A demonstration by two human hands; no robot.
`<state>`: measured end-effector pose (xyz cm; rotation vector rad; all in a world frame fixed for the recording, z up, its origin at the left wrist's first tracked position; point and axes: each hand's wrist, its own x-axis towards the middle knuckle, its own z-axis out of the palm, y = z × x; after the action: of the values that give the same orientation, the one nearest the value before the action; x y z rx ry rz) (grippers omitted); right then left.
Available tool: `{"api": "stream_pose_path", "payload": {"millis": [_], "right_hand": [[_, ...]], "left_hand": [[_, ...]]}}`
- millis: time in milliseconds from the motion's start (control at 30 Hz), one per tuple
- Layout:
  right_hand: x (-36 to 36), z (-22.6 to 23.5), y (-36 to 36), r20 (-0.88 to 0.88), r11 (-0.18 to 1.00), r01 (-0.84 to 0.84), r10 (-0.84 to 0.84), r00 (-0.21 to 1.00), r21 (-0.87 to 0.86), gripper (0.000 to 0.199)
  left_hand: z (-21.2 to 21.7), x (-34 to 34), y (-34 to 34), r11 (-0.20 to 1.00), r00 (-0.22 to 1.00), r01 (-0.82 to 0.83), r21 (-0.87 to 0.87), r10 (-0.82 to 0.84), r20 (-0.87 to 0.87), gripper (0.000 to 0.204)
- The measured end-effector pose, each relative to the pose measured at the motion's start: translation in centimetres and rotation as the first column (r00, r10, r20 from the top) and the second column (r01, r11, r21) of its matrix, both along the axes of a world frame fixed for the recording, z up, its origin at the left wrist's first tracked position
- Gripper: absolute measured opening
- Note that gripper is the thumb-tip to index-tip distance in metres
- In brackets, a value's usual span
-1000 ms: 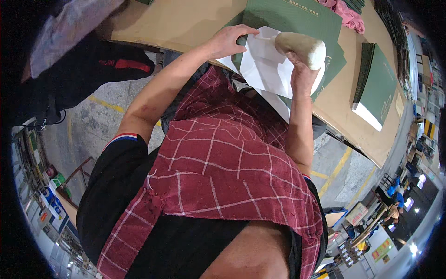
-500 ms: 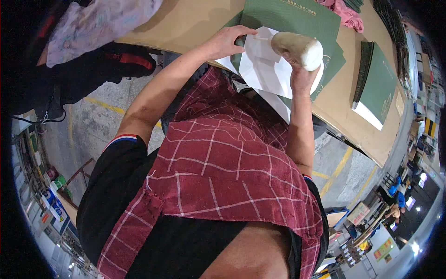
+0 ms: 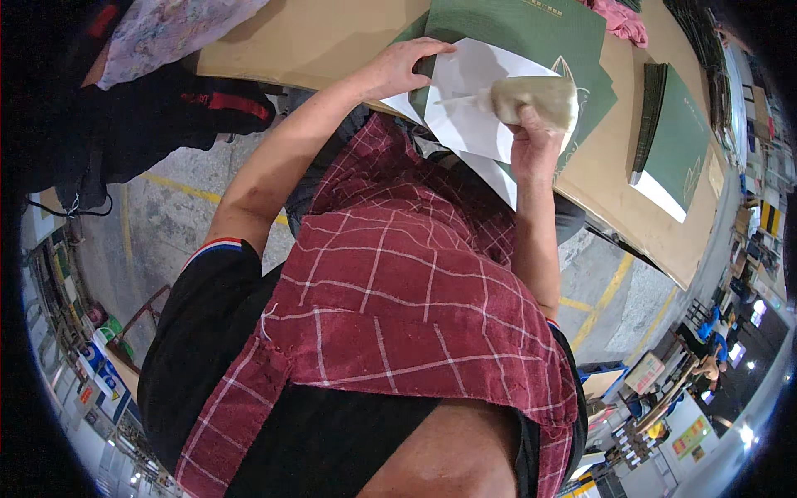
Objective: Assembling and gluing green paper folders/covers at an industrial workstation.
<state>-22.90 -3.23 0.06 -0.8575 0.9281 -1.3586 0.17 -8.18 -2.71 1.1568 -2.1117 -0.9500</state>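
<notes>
The right hand has its fingers wrapped around 1 whitish bottle, which is tilted over the white paper, its nozzle directed to the left. The left hand keeps thumb and fingers spread at the paper's left edge. Green folders lie beneath, on the brown table.

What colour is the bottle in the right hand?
The bottle is milky off-white, best seen in the head view.

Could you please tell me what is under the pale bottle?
Under the pale bottle is a white sheet, with green card showing beyond it; the part directly behind the bottle is hidden.
</notes>
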Motion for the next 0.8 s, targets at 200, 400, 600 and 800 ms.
{"api": "stream_pose_path", "payload": {"millis": [200,400,600,800], "right_hand": [[0.9,-0.3,0.1,-0.060,1.000,-0.001,0.001,0.998,-0.005,0.057],[1.2,0.1,0.2,-0.019,0.999,-0.008,0.009,1.000,0.052,0.059],[1.4,0.4,0.5,-0.108,1.000,0.004,-0.002,0.994,0.018,0.054],[0.9,0.7,1.0,-0.150,1.000,0.019,-0.022,0.988,-0.025,0.050]], "left_hand": [[-0.5,-0.1,-0.1,0.999,1.000,0.011,-0.039,-0.012,-0.022,0.057],[-0.8,0.0,-0.1,0.999,1.000,0.007,-0.050,-0.009,-0.028,0.057],[-0.9,-0.1,-0.1,0.999,1.000,-0.001,-0.047,0.001,0.003,0.059],[-0.7,-0.2,-0.2,1.000,1.000,-0.003,-0.026,0.003,0.001,0.059]]}}
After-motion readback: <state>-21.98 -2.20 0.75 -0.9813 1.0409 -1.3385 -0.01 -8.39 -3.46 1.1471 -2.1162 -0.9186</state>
